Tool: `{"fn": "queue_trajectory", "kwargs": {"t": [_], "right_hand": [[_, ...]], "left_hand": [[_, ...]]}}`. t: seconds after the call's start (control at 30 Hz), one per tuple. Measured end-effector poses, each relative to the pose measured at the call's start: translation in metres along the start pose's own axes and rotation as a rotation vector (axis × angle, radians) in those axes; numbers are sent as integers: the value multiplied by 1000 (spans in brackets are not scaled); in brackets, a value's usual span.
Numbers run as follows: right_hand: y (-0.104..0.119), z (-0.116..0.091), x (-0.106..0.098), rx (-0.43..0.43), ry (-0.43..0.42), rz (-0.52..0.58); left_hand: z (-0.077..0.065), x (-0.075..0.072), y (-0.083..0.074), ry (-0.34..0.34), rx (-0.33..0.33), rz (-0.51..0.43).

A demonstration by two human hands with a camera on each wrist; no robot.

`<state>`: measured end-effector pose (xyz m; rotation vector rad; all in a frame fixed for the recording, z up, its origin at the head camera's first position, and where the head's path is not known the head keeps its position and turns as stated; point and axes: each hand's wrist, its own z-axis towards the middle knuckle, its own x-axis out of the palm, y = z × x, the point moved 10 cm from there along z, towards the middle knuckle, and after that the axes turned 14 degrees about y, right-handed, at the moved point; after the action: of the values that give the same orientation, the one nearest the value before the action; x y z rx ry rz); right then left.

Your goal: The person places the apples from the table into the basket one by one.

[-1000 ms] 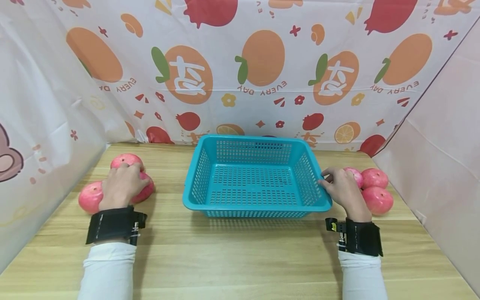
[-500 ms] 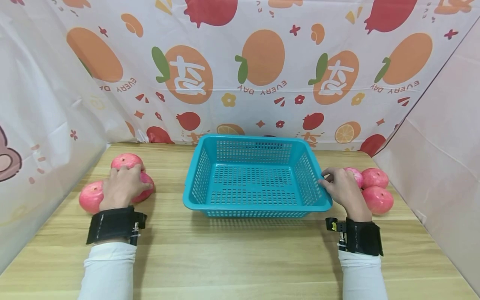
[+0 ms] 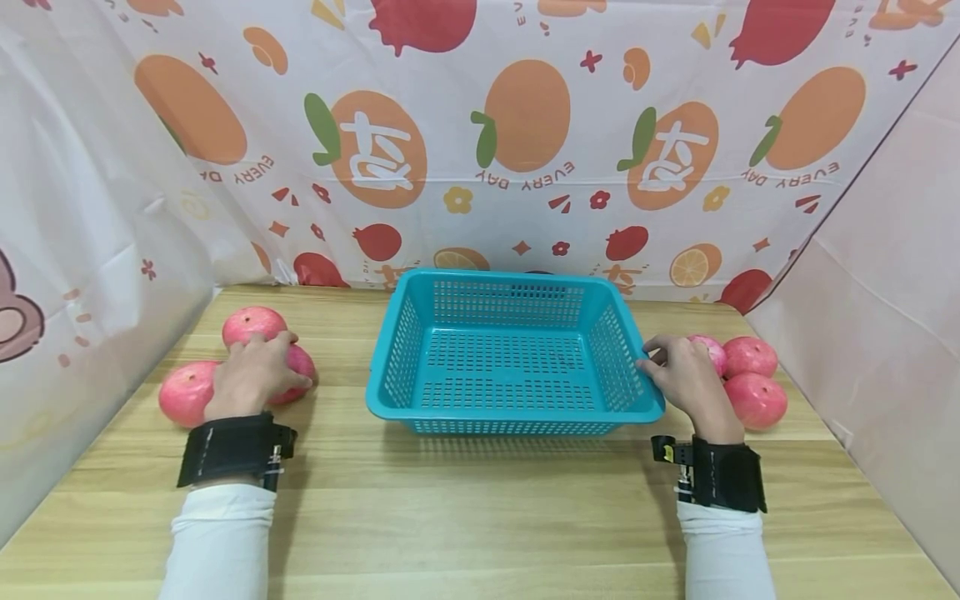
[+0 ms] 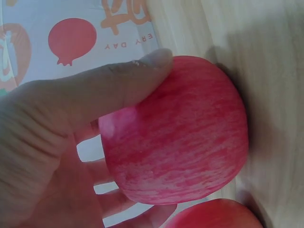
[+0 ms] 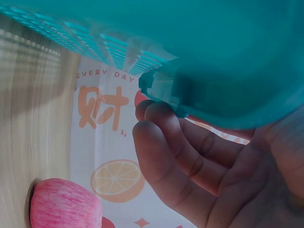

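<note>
My left hand (image 3: pixel 251 377) grips a pink-red apple (image 4: pixel 180 137) at the left of the table, thumb over one side and fingers round the other. Two more apples sit by that hand: a rear apple (image 3: pixel 253 322) and a left apple (image 3: pixel 183 395). In the middle stands a turquoise plastic basket (image 3: pixel 495 415) with slotted walls and nothing in it. My right hand (image 3: pixel 686 379) holds the basket's right rim, and the right wrist view shows its fingers (image 5: pixel 159 156) curled beneath the rim's edge.
Three apples are grouped right of my right hand, among them a front apple (image 3: pixel 755 401) and a rear apple (image 3: pixel 750 357). A fruit-print cloth (image 3: pixel 525 208) hangs close behind the basket. White sheets flank the wooden table (image 3: pixel 480 517).
My left hand has shifted slightly to the right, and the apple in its grip has moved with it, a little away from the left apple. The right hand and basket have stayed put.
</note>
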<state>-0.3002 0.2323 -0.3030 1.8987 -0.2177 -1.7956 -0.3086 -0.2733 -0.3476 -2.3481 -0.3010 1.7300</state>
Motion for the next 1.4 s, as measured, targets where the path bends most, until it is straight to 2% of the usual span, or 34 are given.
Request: {"fn": "queue_trajectory", "kwargs": {"t": [0.57, 0.7, 0.97, 1.23, 1.4], "right_hand": [[0, 0, 0, 2, 3, 4], [0, 0, -1, 3, 4, 6], [1, 0, -1, 6, 12, 3], [-1, 0, 0, 14, 8, 6], [0, 0, 1, 5, 13, 9]], "left_hand": [[2, 2, 0, 4, 14, 11], [3, 1, -1, -12, 23, 24], [1, -16, -14, -126, 93, 75], [-1, -26, -25, -124, 104, 101], [-3, -38, -35, -156, 118, 123]]}}
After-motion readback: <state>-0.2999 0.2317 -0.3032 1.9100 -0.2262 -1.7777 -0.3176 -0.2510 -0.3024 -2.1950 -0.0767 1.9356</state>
